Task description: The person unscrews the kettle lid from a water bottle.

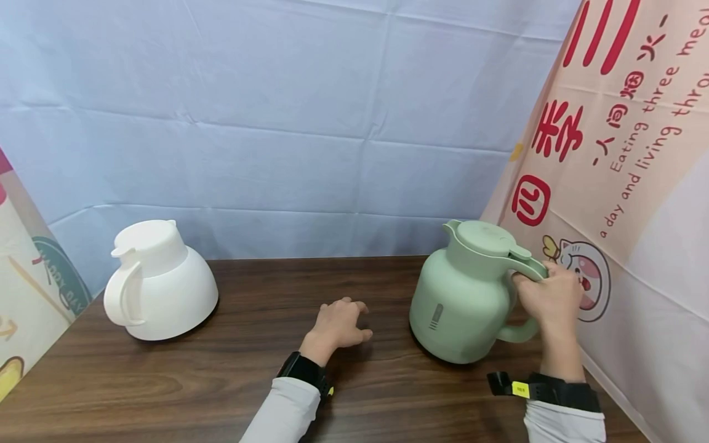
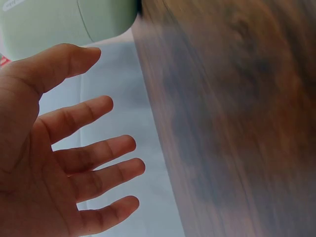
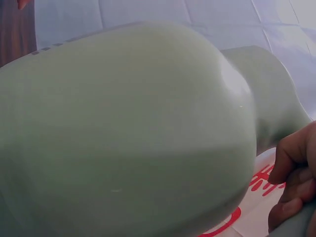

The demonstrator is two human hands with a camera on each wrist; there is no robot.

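Note:
A green thermos jug [image 1: 462, 301] stands on the right of the wooden table, its spout turned to the left and back. My right hand [image 1: 554, 295] grips the upper part of its handle; in the right wrist view the curled fingers [image 3: 296, 173] show beside the jug's body [image 3: 128, 128]. To the left of the jug, my left hand [image 1: 339, 323] hovers over the table with its fingers spread and nothing in them. The left wrist view shows that palm [image 2: 44, 173] facing the camera, with part of the green jug [image 2: 69, 22] beyond the thumb.
A white jug [image 1: 172, 289] with a squat, rounded body stands at the far left of the table [image 1: 221, 387], its handle towards the front left. Behind the table hangs a pale blue cloth [image 1: 277, 123]. A printed cloth [image 1: 653, 215] borders the right side.

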